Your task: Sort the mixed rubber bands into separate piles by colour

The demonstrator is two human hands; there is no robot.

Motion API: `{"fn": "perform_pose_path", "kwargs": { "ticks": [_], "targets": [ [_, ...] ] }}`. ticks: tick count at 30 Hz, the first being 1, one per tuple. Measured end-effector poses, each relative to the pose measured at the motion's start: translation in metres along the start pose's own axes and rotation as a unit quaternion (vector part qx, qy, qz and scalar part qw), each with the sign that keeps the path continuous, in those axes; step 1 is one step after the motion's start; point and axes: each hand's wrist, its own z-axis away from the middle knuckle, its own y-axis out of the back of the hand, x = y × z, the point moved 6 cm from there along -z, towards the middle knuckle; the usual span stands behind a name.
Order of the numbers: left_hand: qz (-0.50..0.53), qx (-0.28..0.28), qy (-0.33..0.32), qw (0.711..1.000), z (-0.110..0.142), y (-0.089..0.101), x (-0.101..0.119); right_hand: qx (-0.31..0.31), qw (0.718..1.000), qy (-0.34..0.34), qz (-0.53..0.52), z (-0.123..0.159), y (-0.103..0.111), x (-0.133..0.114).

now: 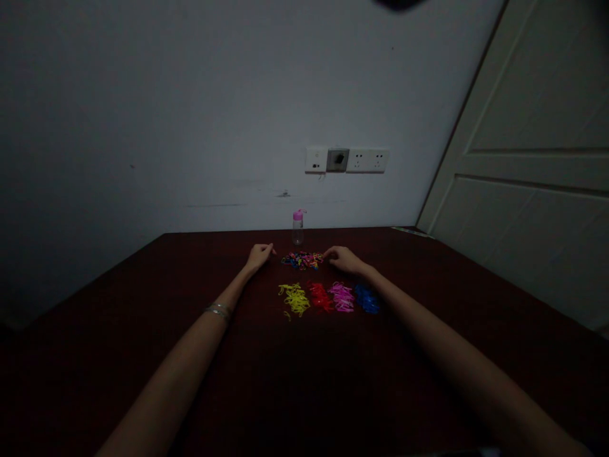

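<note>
A mixed pile of small multicoloured looped pieces (303, 260) lies on the dark table between my hands; they look like little elastic bands or clips, too small to tell which. To its left rests my left hand (261, 254), with fingers curled in; whatever they may hold is hidden. My right hand (344, 259) has bent fingers, slightly apart, with the fingertips at the pile's right edge. Nearer to me is a row of sorted piles: yellow pieces (295, 298), red pieces (320, 296), pink pieces (341, 296) and blue pieces (366, 298). My right forearm passes close beside the blue pile.
Behind the mixed pile stands a clear bottle with a pink cap (297, 228). The dark reddish table (295, 393) meets a pale wall, where a row of sockets (346, 160) is mounted. A white panelled door (533, 152) is at the right. The room is dim.
</note>
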Motion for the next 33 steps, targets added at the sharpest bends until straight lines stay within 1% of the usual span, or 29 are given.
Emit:
{"fn": "perform_pose_path", "kwargs": {
  "ticks": [4, 8, 13, 22, 33],
  "targets": [
    [0.002, -0.002, -0.008, 1.000, 0.000, 0.000, -0.001, -0.008, 0.998, -0.019, 0.056, -0.012, -0.007, -0.001],
    [0.010, -0.001, -0.007, 1.000, 0.001, 0.000, 0.000, -0.015, 0.996, -0.029, 0.082, -0.016, -0.009, 0.000],
    [0.003, -0.003, -0.002, 1.000, 0.003, 0.000, 0.002, -0.013, 0.997, -0.014, 0.073, -0.015, -0.009, -0.003],
    [-0.015, -0.007, -0.016, 1.000, 0.003, 0.001, 0.005, 0.002, 0.999, 0.013, 0.048, -0.006, -0.007, -0.005],
    [-0.025, -0.010, -0.004, 1.000, 0.004, 0.001, 0.005, 0.008, 0.999, 0.029, 0.018, -0.007, -0.009, -0.011]
  ]
}}
